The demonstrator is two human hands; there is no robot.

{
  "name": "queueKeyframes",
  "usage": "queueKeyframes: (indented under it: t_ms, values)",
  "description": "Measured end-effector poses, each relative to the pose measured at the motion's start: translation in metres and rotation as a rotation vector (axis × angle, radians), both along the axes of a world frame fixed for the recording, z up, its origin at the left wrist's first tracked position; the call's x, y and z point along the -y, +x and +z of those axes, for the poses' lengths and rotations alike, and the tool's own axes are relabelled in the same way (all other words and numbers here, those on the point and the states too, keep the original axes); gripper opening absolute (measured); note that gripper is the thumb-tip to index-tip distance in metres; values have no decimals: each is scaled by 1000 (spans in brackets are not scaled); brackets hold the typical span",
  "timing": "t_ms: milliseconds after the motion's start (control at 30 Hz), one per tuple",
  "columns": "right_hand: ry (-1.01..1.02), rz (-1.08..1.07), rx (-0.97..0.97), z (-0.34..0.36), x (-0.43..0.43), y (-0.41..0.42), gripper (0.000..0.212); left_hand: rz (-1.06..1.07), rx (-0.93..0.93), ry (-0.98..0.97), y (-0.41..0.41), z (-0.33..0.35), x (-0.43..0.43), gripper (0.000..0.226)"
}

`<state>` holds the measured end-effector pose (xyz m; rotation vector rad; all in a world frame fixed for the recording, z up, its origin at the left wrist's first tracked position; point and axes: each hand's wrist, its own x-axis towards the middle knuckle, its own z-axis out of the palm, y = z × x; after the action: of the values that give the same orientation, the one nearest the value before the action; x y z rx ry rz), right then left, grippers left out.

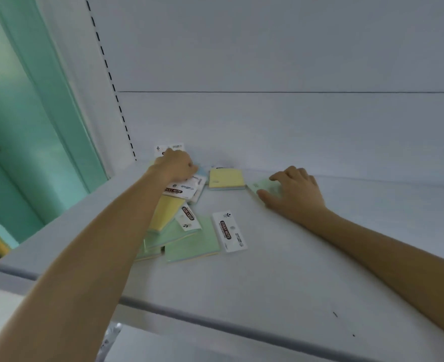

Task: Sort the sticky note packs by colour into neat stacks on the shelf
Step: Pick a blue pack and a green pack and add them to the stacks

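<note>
Several sticky note packs lie jumbled on the white shelf (281, 270). My left hand (175, 165) is closed on a pack at the back of the pile; its white header card (169, 148) sticks up behind my knuckles. Under my left forearm lies a yellow pack (164, 211), with green packs (192, 244) overlapping in front of it. A separate yellow pack (225, 178) sits flat near the back wall. My right hand (292, 190) rests with fingers spread on a pale green pack (264, 186) to the right of it.
The shelf's back panel (294, 121) rises just behind the packs. A slotted upright (111, 82) stands at the left, with a teal door (27, 126) beyond it. The shelf's front lip (215, 322) runs diagonally below my arms.
</note>
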<state>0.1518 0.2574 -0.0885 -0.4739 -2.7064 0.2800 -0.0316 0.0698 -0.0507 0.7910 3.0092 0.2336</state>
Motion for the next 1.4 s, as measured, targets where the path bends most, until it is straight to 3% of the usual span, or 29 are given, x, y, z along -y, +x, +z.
queueKeyframes:
  t_ms: [100,433,633,767,900,1000,1133,1300,1400]
  values:
    - [7,-106,82,0,0,1,54,-27,7,-122,-1,-1,-13,45]
    - [-183,-1,95,-3,-15,-3,45,-317,129,-62,-11,-10,-2,39]
    - [-248,36,85,-1,-17,-1,43,-278,303,151,-11,-7,0,44]
    - [-215,-4,110,-2,-17,-1,58,-131,182,0,-18,-4,-6,31]
    - [-143,-128,137,1,-15,3,62,-23,175,-127,-21,-4,-5,61]
    - [-169,-104,205,3,-19,4,57,-63,190,-114,-18,-7,-6,64]
    - [-274,-11,207,6,-31,0,50,-135,127,51,-10,-9,-8,61]
    - [-308,-159,263,11,-37,3,47,-144,124,341,-3,-3,-14,55]
    - [-323,-162,245,9,-25,-1,52,-158,108,407,-4,13,-17,47]
